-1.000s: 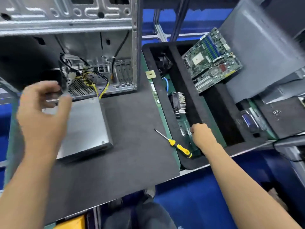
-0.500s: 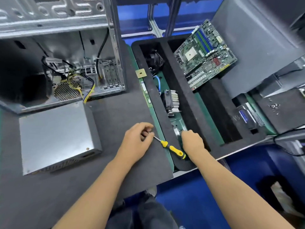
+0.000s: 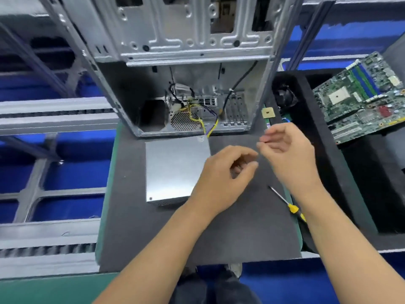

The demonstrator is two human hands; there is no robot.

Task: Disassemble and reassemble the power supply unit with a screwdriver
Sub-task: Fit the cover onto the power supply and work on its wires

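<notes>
The silver power supply unit [image 3: 175, 170] lies flat on the dark mat [image 3: 197, 238], just in front of the open computer case [image 3: 186, 84]. Yellow and black cables [image 3: 210, 126] run from the case floor to the unit's back edge. A screwdriver with a yellow handle [image 3: 292, 208] lies on the mat at the right, partly under my right forearm. My left hand [image 3: 225, 178] hovers over the unit's right edge with fingers curled toward the thumb; blur hides whether it pinches anything. My right hand [image 3: 285, 150] hangs beside it, fingers loosely bent, fingertips almost touching the left hand's.
A black foam tray [image 3: 306, 110] at the right holds a fan [image 3: 285, 95] and a green motherboard [image 3: 361, 95]. A small gold chip [image 3: 268, 112] lies by the case's right corner. Metal rails and blue bins [image 3: 54, 172] fill the left side.
The view swung left. My left hand rose from the screwdriver's tip and my right hand left the tray; both now meet above the mat by the power supply. The screwdriver stays on the mat.
</notes>
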